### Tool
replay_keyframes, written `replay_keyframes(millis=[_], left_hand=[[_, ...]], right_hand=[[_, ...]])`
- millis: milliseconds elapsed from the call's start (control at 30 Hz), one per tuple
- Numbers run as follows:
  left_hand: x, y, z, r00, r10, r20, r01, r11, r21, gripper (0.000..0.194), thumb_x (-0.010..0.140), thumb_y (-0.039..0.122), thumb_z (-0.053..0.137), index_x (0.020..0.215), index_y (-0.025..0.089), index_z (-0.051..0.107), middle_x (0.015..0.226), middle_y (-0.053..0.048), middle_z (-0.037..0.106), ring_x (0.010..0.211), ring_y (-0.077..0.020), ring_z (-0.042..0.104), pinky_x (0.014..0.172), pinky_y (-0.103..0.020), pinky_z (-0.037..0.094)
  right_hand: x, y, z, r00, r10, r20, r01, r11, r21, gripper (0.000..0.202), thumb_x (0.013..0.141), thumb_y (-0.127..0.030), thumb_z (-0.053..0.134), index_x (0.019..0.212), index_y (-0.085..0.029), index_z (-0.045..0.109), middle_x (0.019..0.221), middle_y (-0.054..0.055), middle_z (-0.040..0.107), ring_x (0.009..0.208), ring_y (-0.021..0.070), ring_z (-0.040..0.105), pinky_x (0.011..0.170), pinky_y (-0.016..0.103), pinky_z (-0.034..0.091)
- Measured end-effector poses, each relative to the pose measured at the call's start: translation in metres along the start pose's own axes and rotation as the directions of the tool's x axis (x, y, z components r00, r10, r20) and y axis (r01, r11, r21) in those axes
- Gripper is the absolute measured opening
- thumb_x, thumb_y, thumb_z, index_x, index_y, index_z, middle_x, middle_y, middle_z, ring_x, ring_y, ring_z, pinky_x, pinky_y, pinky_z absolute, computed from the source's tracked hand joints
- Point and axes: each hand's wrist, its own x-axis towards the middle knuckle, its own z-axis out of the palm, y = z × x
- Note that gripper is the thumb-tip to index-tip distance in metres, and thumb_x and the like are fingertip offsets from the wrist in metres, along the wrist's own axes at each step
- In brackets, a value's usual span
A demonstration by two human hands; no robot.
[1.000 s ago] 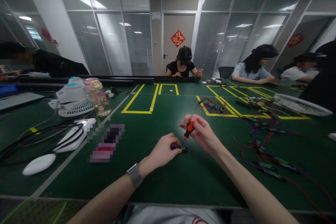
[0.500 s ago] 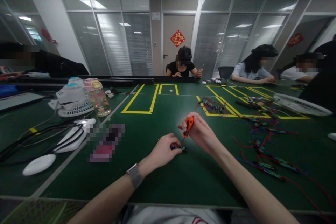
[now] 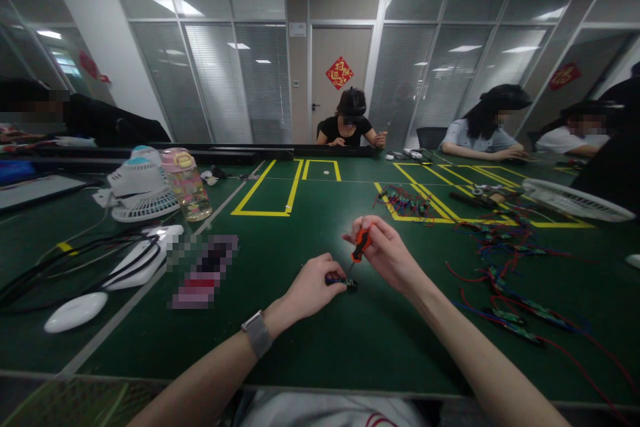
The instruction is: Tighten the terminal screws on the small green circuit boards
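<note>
Just below the frame's centre, my left hand (image 3: 314,285) pinches the small circuit board (image 3: 352,285), its long axis running left to right, under the screwdriver (image 3: 361,244) gripped in my right hand (image 3: 389,250).

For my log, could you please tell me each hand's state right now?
Left hand: closed, holding a small circuit board.
Right hand: closed, holding an orange-and-black screwdriver.

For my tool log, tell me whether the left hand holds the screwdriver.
No, the right hand grips the orange-and-black screwdriver, while the left hand holds the small circuit board.
</note>
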Motion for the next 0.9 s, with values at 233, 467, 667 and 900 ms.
replay_keyframes(millis=[233,467,667,900], left_hand=[[-0.0002,-0.0013,0.0011,1.000,0.003,-0.006,-0.003,1.000,-0.008,0.005,0.074,0.017,0.068,0.079,0.017,0.071,0.083,-0.002,0.058,0.074,-0.0138,0.056,0.067,-0.023,0.042],[-0.0003,-0.0014,0.0007,1.000,0.013,-0.007,-0.013,1.000,0.009,0.004,0.076,0.017,0.068,0.079,0.017,0.070,0.082,-0.001,0.057,0.074,-0.0135,0.055,0.066,-0.023,0.042],[-0.0005,-0.0001,-0.0007,1.000,0.013,0.003,-0.013,1.000,0.012,0.005,0.076,0.018,0.068,0.080,0.017,0.070,0.083,-0.001,0.057,0.074,-0.0137,0.055,0.066,-0.023,0.042],[-0.0006,-0.0011,0.0005,1.000,0.012,0.005,-0.012,0.999,0.030,0.006,0.076,0.018,0.067,0.080,0.017,0.070,0.084,-0.002,0.057,0.075,-0.0140,0.055,0.066,-0.023,0.043]], right_hand=[[-0.0004,0.0001,-0.0030,0.999,-0.005,0.034,0.006,0.999,-0.033,0.016,0.086,-0.037,0.063,0.098,-0.026,0.067,0.082,0.000,0.065,0.082,0.0150,0.059,0.089,0.034,0.047],[0.0009,-0.0018,0.0001,0.999,0.007,0.037,-0.007,1.000,0.007,0.015,0.088,-0.038,0.059,0.086,-0.024,0.063,0.077,-0.001,0.060,0.073,0.0145,0.056,0.093,0.038,0.044],[0.0016,-0.0010,-0.0007,0.999,-0.032,-0.021,0.032,0.999,-0.004,0.016,0.079,-0.039,0.070,0.078,-0.023,0.065,0.085,0.000,0.057,0.082,0.0149,0.054,0.096,0.038,0.044],[0.0009,-0.0002,-0.0041,0.998,-0.008,-0.056,0.004,0.998,-0.062,0.018,0.078,-0.040,0.071,0.086,-0.024,0.070,0.087,0.001,0.059,0.081,0.0150,0.056,0.095,0.037,0.045]])
